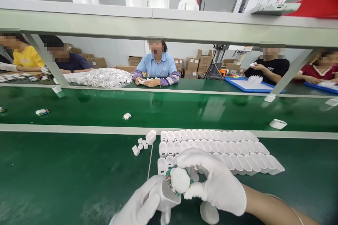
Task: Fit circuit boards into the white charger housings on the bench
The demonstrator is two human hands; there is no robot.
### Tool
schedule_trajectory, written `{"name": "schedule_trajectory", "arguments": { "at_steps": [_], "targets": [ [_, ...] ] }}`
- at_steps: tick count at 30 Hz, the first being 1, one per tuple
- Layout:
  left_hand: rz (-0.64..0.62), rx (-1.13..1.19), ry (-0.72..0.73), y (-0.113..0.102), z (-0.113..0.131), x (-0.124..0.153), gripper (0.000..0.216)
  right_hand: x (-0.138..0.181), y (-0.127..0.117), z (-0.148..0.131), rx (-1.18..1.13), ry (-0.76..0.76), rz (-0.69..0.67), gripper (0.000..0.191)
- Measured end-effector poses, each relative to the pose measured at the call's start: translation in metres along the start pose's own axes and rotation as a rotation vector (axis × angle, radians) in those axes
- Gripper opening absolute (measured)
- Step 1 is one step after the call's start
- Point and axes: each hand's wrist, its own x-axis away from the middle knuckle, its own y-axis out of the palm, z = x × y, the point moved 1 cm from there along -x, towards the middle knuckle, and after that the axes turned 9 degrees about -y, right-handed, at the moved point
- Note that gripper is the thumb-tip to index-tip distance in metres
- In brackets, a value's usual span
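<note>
Over the green bench [66,172], the white-gloved right hand [218,181] pinches a white-domed green circuit board [180,180] at the mouth of a white plastic housing [169,201] clamped in the white-gloved left hand [144,200]; brown cardboard boxes [192,64] stand behind

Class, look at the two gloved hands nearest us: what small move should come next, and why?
Probably the right hand should ease the white-domed circuit board into the white housing: the left hand holds that housing, and the board, gripped by the right hand, is at its open mouth.
</note>
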Motion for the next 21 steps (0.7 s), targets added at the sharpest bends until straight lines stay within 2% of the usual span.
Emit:
{"name": "schedule_trajectory", "arguments": {
  "at_steps": [3,6,9,12,14,18,21],
  "targets": [
    [-0.024,0.051,-0.054,0.004,0.0,0.001,0.059,0.004,0.0,-0.002,0.03,-0.197,-0.03,0.052],
    [-0.01,0.055,-0.079,0.004,-0.002,0.002,0.058,0.007,0.003,0.001,0.039,-0.25,-0.038,0.054],
    [0.018,0.045,-0.091,0.003,-0.001,0.002,0.057,0.006,0.007,0.003,0.034,-0.238,-0.045,0.047],
    [0.039,0.042,-0.11,0.002,-0.002,0.002,0.057,0.001,0.008,0.001,0.03,-0.201,-0.091,0.026],
    [0.055,0.042,-0.119,0.001,-0.004,0.002,0.058,-0.002,0.008,-0.002,0.011,-0.171,-0.122,0.019],
    [0.09,0.052,-0.121,-0.001,-0.009,0.004,0.052,-0.006,0.007,-0.007,-0.035,-0.047,-0.303,0.009],
    [0.115,0.062,-0.111,-0.004,-0.011,0.006,0.038,-0.008,0.007,-0.01,0.051,-0.01,-0.465,0.015]
  ]
}}
